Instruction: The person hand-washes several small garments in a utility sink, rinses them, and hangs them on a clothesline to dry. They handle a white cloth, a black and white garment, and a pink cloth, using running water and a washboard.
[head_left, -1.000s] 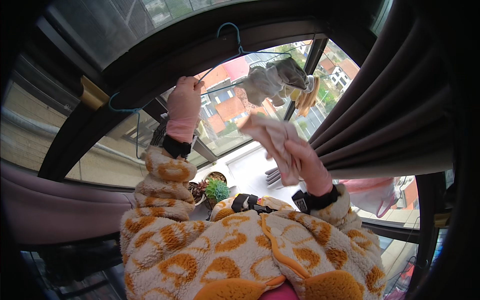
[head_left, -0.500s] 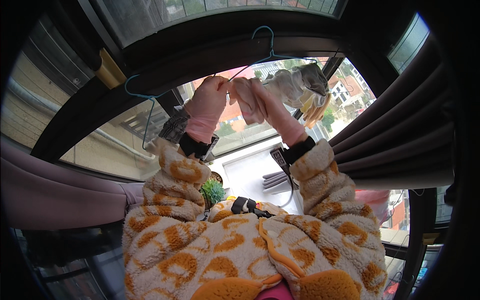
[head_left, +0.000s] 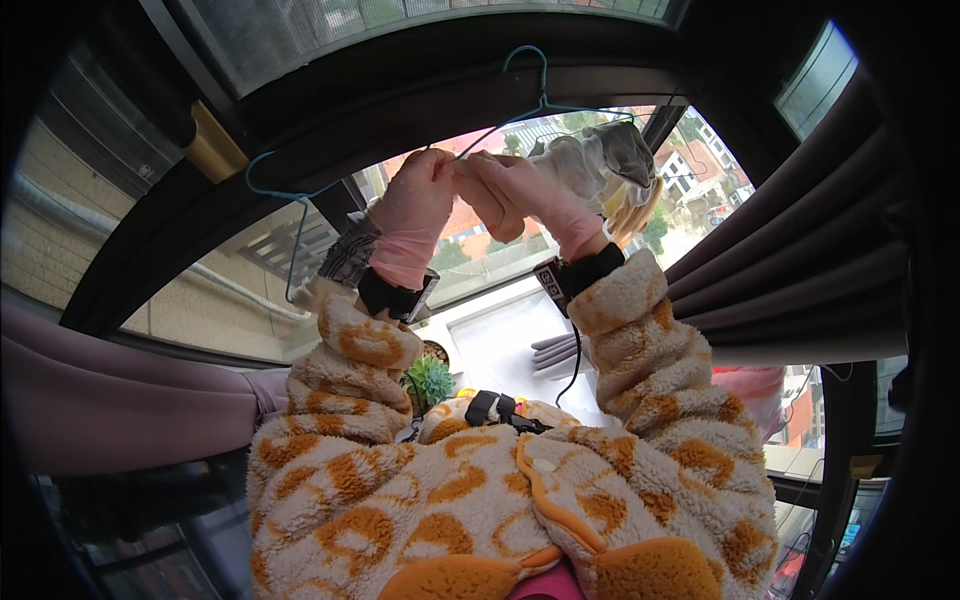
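My pink-gloved left hand (head_left: 410, 215) pinches at the lower wire of a blue hanger (head_left: 543, 100), high in the middle of the view. Beside it my pink-gloved right hand (head_left: 550, 210) grips a folded pink cloth (head_left: 495, 210), which reaches up to that wire against my left fingertips; the exact finger contact is hidden. Grey-white items (head_left: 620, 150) hang from the hanger to the right, with tan glove-like fingers (head_left: 635, 210) below them. A second blue hanger (head_left: 275, 192) is at the left, and a dark grey patterned item (head_left: 348, 245) hangs behind my left wrist.
Dark window frames (head_left: 330, 110) surround me, with a gold bracket (head_left: 215, 145) on the left. Dark curtains (head_left: 790, 250) hang right, a mauve curtain (head_left: 130, 390) left. A green succulent (head_left: 430, 380) stands by the white sill (head_left: 480, 330); houses show outside through the glass.
My right hand has carried the pink cloth up and left to meet my left hand at the hanger wire. The hangers sit somewhat further right in the view than one second ago.
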